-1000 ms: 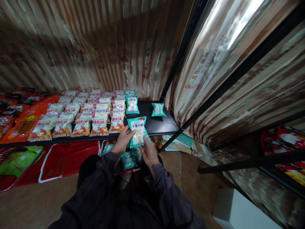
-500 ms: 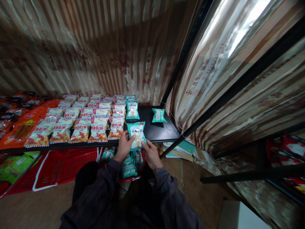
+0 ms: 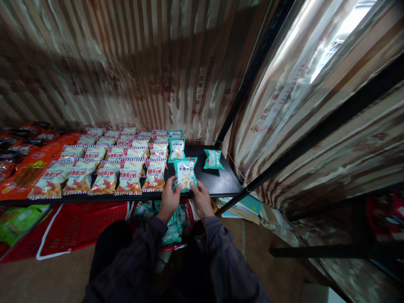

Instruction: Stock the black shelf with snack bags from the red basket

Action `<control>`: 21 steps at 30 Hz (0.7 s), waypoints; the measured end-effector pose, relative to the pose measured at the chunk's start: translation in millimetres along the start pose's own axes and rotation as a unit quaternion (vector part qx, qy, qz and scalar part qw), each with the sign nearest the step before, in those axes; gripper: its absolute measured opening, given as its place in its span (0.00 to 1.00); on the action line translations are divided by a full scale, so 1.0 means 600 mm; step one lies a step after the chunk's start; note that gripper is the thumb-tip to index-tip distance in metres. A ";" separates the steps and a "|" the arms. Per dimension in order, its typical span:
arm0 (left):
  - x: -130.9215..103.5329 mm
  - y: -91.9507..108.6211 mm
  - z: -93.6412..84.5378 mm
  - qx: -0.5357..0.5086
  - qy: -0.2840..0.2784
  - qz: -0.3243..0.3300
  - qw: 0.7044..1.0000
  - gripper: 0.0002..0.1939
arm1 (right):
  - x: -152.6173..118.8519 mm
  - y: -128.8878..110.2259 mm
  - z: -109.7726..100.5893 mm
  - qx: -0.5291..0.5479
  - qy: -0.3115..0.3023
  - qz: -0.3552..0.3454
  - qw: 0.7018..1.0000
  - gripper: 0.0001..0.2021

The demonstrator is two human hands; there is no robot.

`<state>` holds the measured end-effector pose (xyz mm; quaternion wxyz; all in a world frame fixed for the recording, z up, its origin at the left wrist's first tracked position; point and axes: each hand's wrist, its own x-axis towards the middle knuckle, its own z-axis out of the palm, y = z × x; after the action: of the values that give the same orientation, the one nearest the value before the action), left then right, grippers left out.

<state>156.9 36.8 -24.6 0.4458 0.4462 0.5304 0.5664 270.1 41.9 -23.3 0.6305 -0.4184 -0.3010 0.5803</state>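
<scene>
Between them, my left hand [image 3: 170,198] and my right hand [image 3: 202,199] grip a teal-and-white snack bag [image 3: 185,172] by its lower sides, its printed front facing me. It is over the front part of the black shelf [image 3: 202,183]; whether it touches the surface I cannot tell. Behind it, a matching teal bag [image 3: 177,150] stands in a short row at the back. Another teal bag [image 3: 213,159] lies by itself on the right, back side up. Below the shelf edge, more teal bags [image 3: 172,235] lie in a red basket between my legs, partly hidden by my left arm.
Rows of white-and-orange snack bags [image 3: 130,174] fill the shelf to the left, with orange packs [image 3: 30,168] beyond. A red basket [image 3: 85,225] with a white handle stands below. Black shelf posts [image 3: 252,185] rise at the right, before a striped curtain [image 3: 151,63].
The held bag has moved a little to the right and farther in over the shelf, both hands going with it. My view has shifted slightly.
</scene>
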 end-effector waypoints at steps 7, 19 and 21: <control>0.035 0.024 0.012 0.114 0.031 0.004 0.993 0.20 | 0.057 0.013 -0.001 -0.094 0.011 -0.068 0.993 0.20; 0.090 0.036 0.047 0.242 0.080 0.038 0.966 0.25 | 0.132 0.010 0.006 -0.271 0.051 -0.208 0.938 0.14; 0.098 0.036 0.052 0.248 0.083 0.048 0.964 0.25 | 0.137 0.010 0.007 -0.295 0.060 -0.211 0.930 0.13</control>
<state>174.4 99.7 0.0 0.2481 0.5190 0.6672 0.4732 275.3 123.7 -35.1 0.6031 -0.5465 -0.5019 0.2927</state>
